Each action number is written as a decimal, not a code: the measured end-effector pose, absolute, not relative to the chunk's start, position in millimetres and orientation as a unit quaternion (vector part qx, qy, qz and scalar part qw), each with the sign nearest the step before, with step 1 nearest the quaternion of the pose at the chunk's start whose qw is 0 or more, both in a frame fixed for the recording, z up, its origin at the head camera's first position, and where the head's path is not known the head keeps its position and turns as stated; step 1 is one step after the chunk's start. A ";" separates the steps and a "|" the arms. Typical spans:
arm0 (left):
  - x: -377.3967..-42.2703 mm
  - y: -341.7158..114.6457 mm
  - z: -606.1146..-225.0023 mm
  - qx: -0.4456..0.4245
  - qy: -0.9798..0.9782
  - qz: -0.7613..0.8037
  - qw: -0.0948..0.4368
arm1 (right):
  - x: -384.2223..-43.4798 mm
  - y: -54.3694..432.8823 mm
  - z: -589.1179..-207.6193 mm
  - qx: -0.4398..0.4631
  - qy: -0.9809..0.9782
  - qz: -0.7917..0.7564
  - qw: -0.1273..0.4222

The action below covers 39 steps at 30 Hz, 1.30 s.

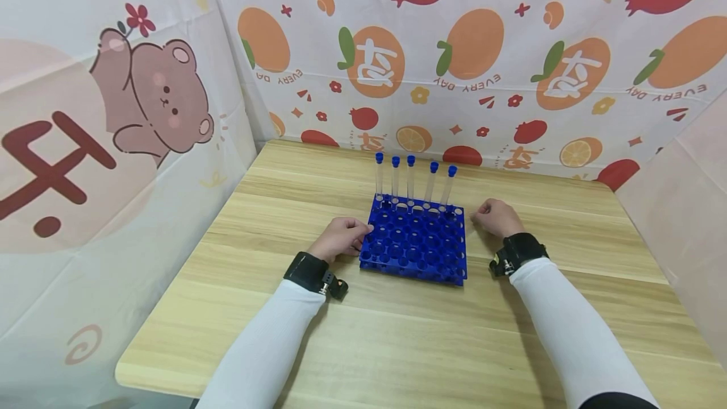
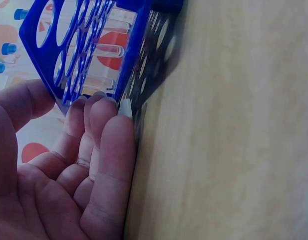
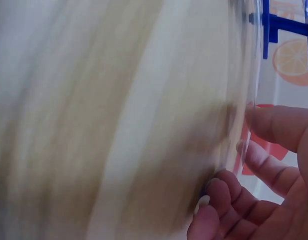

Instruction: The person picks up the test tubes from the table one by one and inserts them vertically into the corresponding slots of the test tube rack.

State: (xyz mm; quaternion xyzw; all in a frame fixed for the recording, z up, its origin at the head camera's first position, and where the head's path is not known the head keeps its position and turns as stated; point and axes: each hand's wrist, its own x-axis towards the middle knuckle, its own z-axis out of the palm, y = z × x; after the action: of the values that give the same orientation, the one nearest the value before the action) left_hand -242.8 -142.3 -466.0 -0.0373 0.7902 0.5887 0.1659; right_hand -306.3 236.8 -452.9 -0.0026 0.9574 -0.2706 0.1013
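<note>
A blue test tube rack (image 1: pixel 413 238) stands on the table between my hands. Several clear test tubes (image 1: pixel 411 182) with blue caps stand upright in its back row. My left hand (image 1: pixel 339 237) holds the rack at its left side. In the left wrist view, the thumb lies against the upper plate and the fingers (image 2: pixel 116 145) reach toward the rack's lower edge. Just off the rack's right side, low over the table, is my right hand (image 1: pixel 496 218) with curled fingers. Its thumb and index finger pinch a clear test tube (image 3: pixel 247 95), faint against the table.
The wooden table (image 1: pixel 397 346) reaches back to a fruit-patterned cloth (image 1: pixel 420 112). At the left hangs a cloth with a bear print (image 1: pixel 153 93); another pale cloth (image 1: pixel 698 219) borders the right side. The rack's front rows of holes hold no tubes.
</note>
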 end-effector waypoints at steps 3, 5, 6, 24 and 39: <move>-242.1 -142.0 -465.4 -0.037 0.790 0.589 0.166 | -307.0 241.1 -455.0 0.006 0.958 -0.270 0.095; -241.8 -141.9 -465.0 -0.035 0.791 0.588 0.165 | -307.1 244.2 -455.6 0.011 0.958 -0.270 0.092; -241.7 -142.0 -465.2 -0.035 0.791 0.588 0.166 | -307.1 245.6 -456.0 0.012 0.959 -0.268 0.089; -240.1 -142.2 -465.2 -0.040 0.790 0.589 0.166 | -302.0 249.2 -447.1 0.033 0.954 -0.277 0.107; -243.2 -142.4 -467.3 -0.038 0.787 0.591 0.170 | -305.3 235.6 -442.1 -0.006 0.961 -0.270 0.054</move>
State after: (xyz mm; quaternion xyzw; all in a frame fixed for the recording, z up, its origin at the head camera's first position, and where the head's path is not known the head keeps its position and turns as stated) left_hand -243.2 -142.4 -467.3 -0.0377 0.7875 0.5911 0.1705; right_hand -305.3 235.6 -442.1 -0.0060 0.9613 -0.2700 0.0540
